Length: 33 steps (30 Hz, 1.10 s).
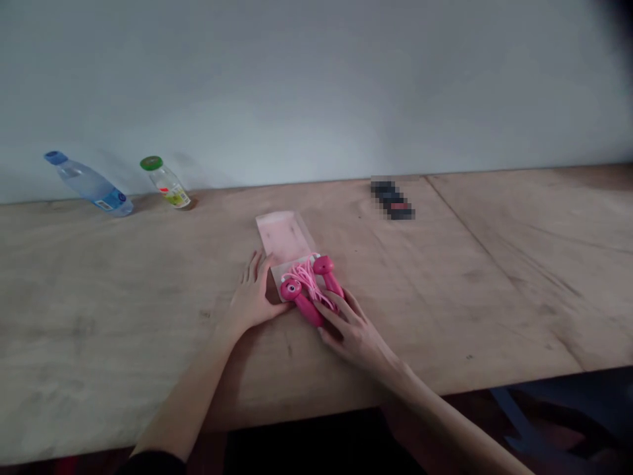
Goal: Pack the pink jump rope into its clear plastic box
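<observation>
Your left hand (pixel 252 300) is spread beside the flat pale-pink pouch (pixel 285 236), your right hand (pixel 361 333) touches the bright-pink plastic-handled skipping rope (pixel 307 309) between them on the brown wooden table (pixel 148 297), grip unclear, handles slanting up-left from it.

This is an indoor room, perhaps a plain workroom, though its exact sort cannot be told. A long wooden surface (pixel 123 290) runs along a smooth, pale grey wall (pixel 316 92). Its boards look raw and worn, with scuffs, dark marks and a seam crossing the right part, more like a workbench than home furniture. Two drink bottles near the wall, a blue-capped bottle (pixel 96 188) and a green-capped bottle (pixel 171 188), give it an everyday, casual look. The light is dim, and the space below the front edge is too dark to read.
</observation>
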### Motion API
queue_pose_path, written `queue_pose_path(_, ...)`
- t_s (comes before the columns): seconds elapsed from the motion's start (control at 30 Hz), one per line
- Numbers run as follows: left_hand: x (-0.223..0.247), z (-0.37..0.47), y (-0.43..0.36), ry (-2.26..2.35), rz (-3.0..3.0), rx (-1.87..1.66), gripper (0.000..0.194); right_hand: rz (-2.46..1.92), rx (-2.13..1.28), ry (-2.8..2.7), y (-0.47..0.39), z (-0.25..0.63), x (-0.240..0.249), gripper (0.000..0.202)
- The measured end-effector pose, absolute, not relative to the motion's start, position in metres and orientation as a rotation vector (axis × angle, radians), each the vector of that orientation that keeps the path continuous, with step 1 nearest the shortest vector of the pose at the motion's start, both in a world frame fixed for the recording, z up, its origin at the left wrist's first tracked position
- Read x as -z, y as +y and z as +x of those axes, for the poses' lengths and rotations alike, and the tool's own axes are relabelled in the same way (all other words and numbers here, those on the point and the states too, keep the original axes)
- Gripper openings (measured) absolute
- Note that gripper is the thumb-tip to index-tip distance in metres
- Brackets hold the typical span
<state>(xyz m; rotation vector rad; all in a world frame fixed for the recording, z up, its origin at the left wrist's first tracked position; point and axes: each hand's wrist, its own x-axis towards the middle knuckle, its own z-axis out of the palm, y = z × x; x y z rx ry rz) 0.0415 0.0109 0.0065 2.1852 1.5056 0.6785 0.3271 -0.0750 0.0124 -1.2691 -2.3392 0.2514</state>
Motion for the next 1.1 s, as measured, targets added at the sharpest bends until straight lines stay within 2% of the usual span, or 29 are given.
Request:
queue_pose_path(0.17, -0.007, 0.041, 0.013, 1.511, 2.179, -0.661, 0.126, -1.486, -0.305, -2.233, -0.079, 0.3, -0.02, 0.071)
queue_pose_path(0.4, -0.005, 0.04, 0.014, 1.507, 2.199, -0.675, 0.128, -1.687, -0.257, -2.062, -0.07, 0.274, -0.022, 0.041)
queue_pose_path(0.73, -0.009, 0.043, 0.011, 1.521, 2.158, -0.684, 0.127, -1.613, -0.046, -1.893, -0.082, 0.363, -0.006, 0.031)
queue_pose_path(0.9, -0.009, 0.041, 0.013, 1.494, 2.154, -0.682, 0.125, -1.8, 0.018, -1.776, -0.064, 0.398, -0.002, 0.039)
queue_pose_path(1.1, -0.005, 0.036, 0.016, 1.438, 2.126, -0.734, 0.123, -1.797, 0.02, -1.833, -0.05, 0.399, 0.005, 0.055)
